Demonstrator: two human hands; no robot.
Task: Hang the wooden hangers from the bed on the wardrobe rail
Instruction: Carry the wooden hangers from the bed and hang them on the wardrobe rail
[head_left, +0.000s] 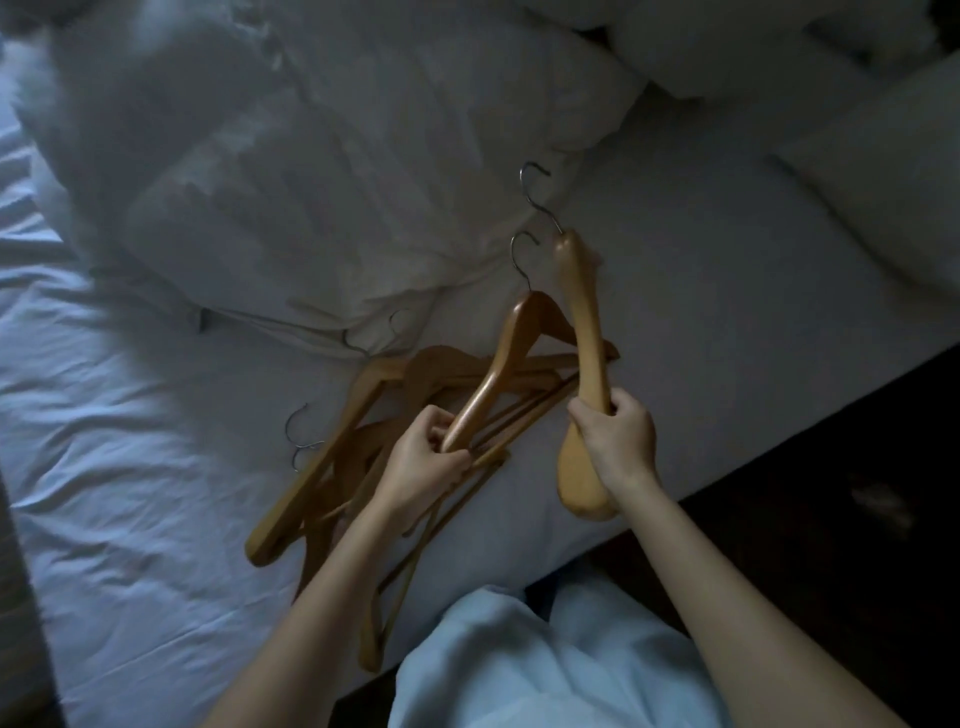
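Observation:
Several wooden hangers with metal hooks lie in a loose pile (332, 457) on the white sheet of the bed (130, 467). My left hand (423, 457) is shut on the lower end of one hanger (506, 358), lifted off the pile with its hook pointing away from me. My right hand (618, 436) grips a second, thicker hanger (584, 332) by its arm, held edge-on above the bed, hook up. The wardrobe rail is out of view.
A crumpled white duvet (291, 197) lies behind the pile. Pillows (883, 197) sit at the upper right. The bed's edge runs diagonally at the right, with dark floor (831, 467) beyond it. My light blue clothing (545, 670) shows at the bottom.

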